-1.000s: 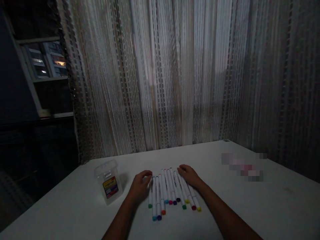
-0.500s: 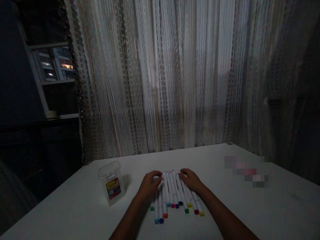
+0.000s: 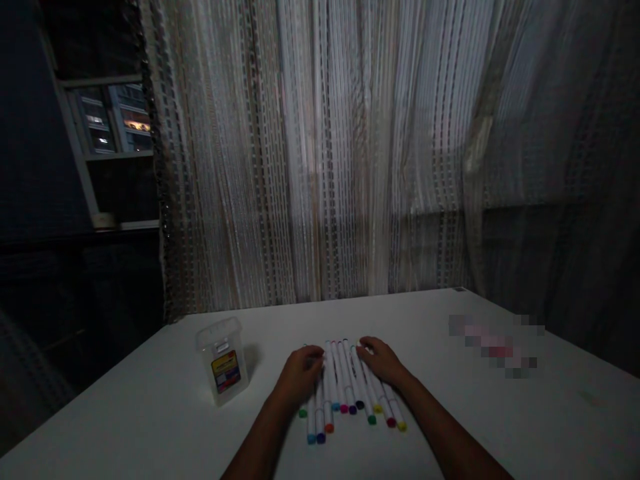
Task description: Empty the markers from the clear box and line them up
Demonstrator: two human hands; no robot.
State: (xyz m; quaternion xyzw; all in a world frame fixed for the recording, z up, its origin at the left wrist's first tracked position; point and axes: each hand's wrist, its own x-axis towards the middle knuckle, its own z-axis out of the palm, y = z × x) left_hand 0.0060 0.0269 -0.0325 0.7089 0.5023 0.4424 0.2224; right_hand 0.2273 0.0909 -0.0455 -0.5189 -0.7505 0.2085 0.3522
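Observation:
Several white markers (image 3: 346, 377) with coloured end caps lie side by side on the white table, their near ends uneven. My left hand (image 3: 300, 370) curls over the left side of the row, thumb and fingers closed about the far ends of the outer markers. From the other side my right hand (image 3: 383, 360) bends round the far ends of the right-hand markers, its thumb pressed against them. The palms hide parts of the outer markers. To the left of my left hand stands a clear plastic container (image 3: 223, 360) with a yellow, red and blue label, tilted in view.
The white table (image 3: 165, 407) reaches back to a striped sheer curtain (image 3: 320, 153). At the right of the table is a pixelated pinkish patch (image 3: 495, 347) that I cannot make out. A window (image 3: 113, 120) is at the far left.
Both hands keep their places on the markers, with hardly any motion. The curtain's folds on the right have shifted, and the view has moved slightly.

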